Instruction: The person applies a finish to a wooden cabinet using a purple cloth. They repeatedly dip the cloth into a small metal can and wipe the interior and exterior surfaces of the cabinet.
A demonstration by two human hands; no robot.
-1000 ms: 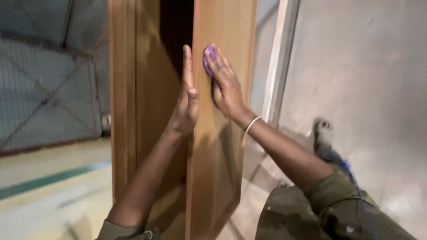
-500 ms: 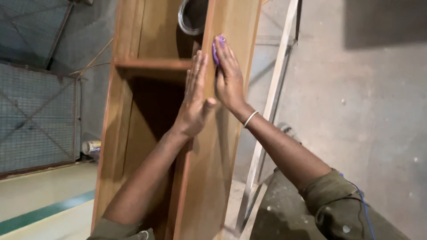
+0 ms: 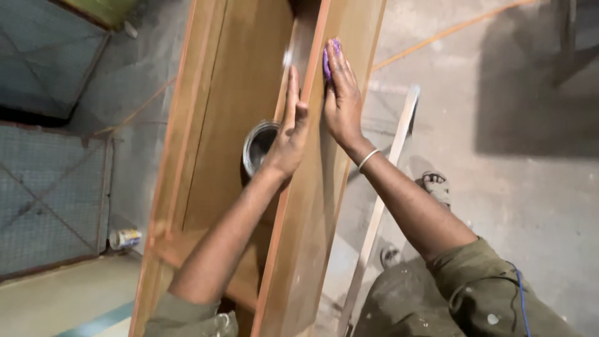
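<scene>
A tall wooden cabinet (image 3: 212,125) of orange-brown boards fills the middle of the head view. My right hand (image 3: 340,103) lies flat on the outer face of its side panel (image 3: 312,237), pressing a small purple pad (image 3: 326,59) under the fingers. My left hand (image 3: 288,128) rests flat against the inner face and front edge of the same panel, fingers straight, holding nothing. A thin metal bangle (image 3: 368,158) circles my right wrist.
A round metal tin (image 3: 256,145) stands inside the cabinet beside my left wrist. A pale wooden strip (image 3: 380,206) leans to the right of the panel. A small can (image 3: 125,238) lies on the floor at left. My sandalled foot (image 3: 435,186) is on grey concrete.
The view has tilted and shifted along the cabinet, bringing the metal tin into sight. Both hands stay flat on the side panel, the right one still on the purple pad.
</scene>
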